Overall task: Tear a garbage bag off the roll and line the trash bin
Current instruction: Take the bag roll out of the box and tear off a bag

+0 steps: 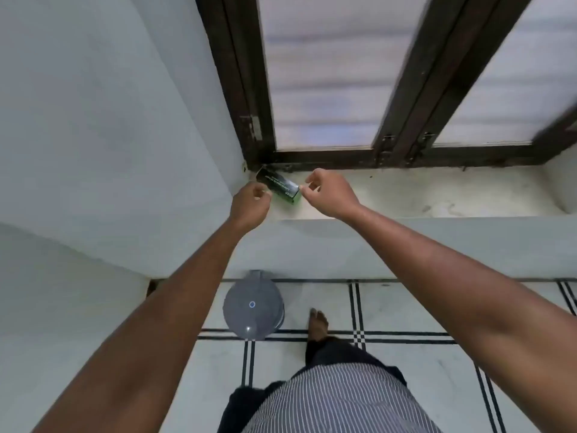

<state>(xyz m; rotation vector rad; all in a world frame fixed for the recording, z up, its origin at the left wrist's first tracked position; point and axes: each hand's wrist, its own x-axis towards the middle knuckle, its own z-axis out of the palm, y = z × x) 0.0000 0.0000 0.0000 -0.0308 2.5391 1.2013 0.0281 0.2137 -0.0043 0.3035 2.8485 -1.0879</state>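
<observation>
A green roll of garbage bags [282, 187] with a dark label lies on the white window sill [406, 195], in its left corner. My left hand [249, 203] is at the roll's near left side, fingers curled against it. My right hand [331, 192] pinches the roll's right end between thumb and fingers. Down on the floor stands the grey trash bin [253, 306] with its round lid closed, below my left forearm.
A dark wooden window frame [324, 157] runs along the back of the sill. A white wall [109, 135] closes the left side. My bare foot [318, 323] stands right of the bin on the tiled floor [406, 307] with black lines.
</observation>
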